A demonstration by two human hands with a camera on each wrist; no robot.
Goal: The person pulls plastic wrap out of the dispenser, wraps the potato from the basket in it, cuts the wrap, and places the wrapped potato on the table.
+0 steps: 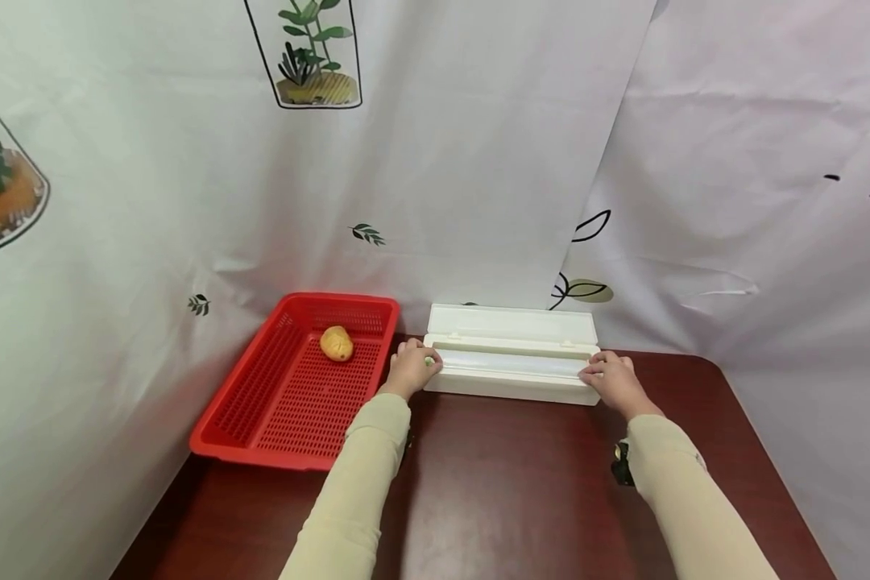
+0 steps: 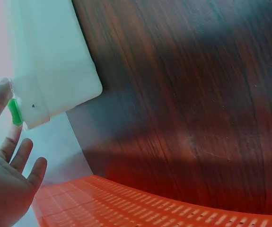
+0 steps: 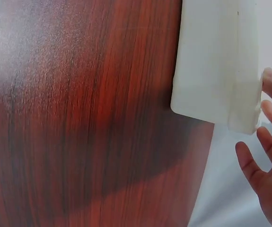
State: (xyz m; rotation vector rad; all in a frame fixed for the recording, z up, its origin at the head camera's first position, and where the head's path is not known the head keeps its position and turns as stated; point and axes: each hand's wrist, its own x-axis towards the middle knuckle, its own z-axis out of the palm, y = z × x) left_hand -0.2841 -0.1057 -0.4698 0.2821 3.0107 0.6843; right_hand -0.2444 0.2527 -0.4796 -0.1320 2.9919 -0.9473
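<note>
Left hand (image 1: 412,366) had thumb and forefinger either side of a green piece (image 2: 15,112) at the white box (image 1: 511,388)'s left end; right hand (image 1: 612,383) had thumb and forefinger at its right end. Couldn't tell if either pinched. Box sat along the table (image 1: 515,467)'s back edge, lid (image 1: 511,324) up, pale roll (image 1: 507,362) inside. Red basket (image 1: 261,457) sat by the left edge, potato (image 1: 337,344) inside.

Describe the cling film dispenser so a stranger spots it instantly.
On the wooden table, find the red basket. Right of it, between the left hand and right hand, sits the cling film dispenser. Unlike the basket, it is white, narrow and open-lidded.
</note>
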